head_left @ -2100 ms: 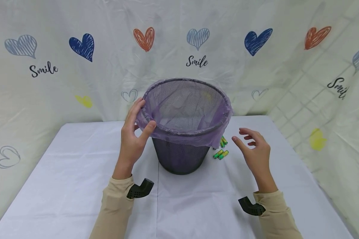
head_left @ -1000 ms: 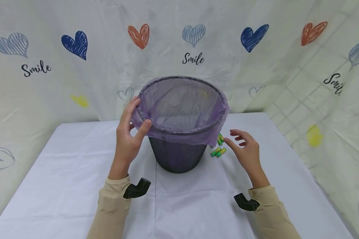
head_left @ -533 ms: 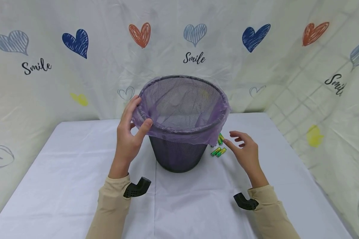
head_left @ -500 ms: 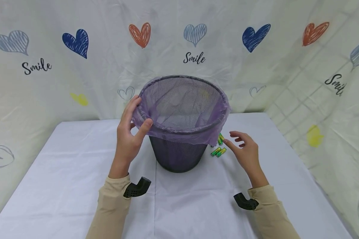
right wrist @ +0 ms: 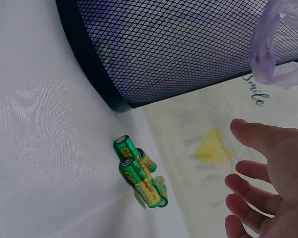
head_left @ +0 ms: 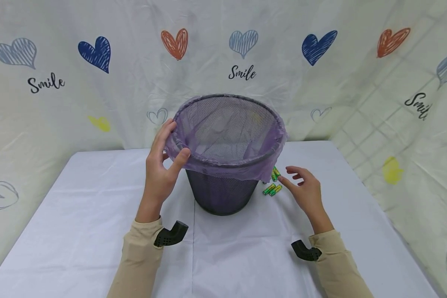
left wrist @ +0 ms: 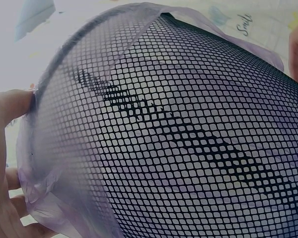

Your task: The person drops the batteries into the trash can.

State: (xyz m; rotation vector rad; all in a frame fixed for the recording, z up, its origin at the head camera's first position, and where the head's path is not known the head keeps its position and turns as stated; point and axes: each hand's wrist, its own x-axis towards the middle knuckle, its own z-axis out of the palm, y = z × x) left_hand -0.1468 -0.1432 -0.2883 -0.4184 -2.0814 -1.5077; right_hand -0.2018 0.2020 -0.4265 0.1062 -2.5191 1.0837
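A black mesh wastebasket [head_left: 223, 194], lined with a purple plastic bag [head_left: 242, 171] folded over its rim, stands upright on the table. My left hand [head_left: 162, 169] holds its left side, thumb on the near rim and fingers curled around the outside over the bag. In the left wrist view the thumb [left wrist: 15, 104] presses at the rim. My right hand [head_left: 305, 190] hovers right of the basket with fingers loosely bent and nothing in them. Several green and yellow batteries [head_left: 272, 190] lie by the basket's right side; in the right wrist view these batteries [right wrist: 139, 178] sit beyond the hand's fingertips.
A white cloth [head_left: 97, 219] covers the table. Behind it hangs a pale curtain [head_left: 208, 78] printed with hearts and the word Smile. Each sleeve carries a black bracket, one on the left wrist [head_left: 171, 234] and one on the right wrist [head_left: 306, 251].
My right hand has moved a little left towards the batteries since the earliest frame. The head view has shifted slightly. My left hand keeps its hold on the rim.
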